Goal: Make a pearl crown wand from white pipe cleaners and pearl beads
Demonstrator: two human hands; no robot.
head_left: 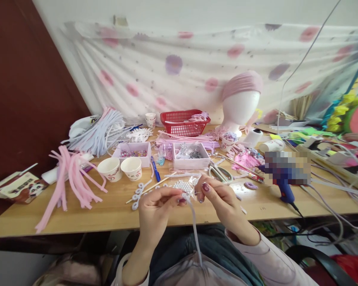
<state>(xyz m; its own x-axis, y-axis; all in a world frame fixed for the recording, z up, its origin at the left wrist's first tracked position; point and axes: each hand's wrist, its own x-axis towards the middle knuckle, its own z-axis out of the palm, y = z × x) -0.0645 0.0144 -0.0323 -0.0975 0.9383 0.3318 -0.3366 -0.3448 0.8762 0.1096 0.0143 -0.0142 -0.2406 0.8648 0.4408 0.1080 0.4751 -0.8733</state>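
The stem (195, 226) looks light and soft – fuzz over thin wire, likely to bend easily and keep the bend, so it is best pinched close to the working end, where the wire tip may prick. It is white, thin and fuzzy, and runs from the fingers down to the lap, just in front of the table (113, 210) edge. The left hand (155, 206) and right hand (219, 196) both pinch its top end, fingertips closed – scissors (220, 172) lie beyond

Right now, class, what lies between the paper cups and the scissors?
Head view: between the paper cups and scissors lie a blue pen and a thin white strip.
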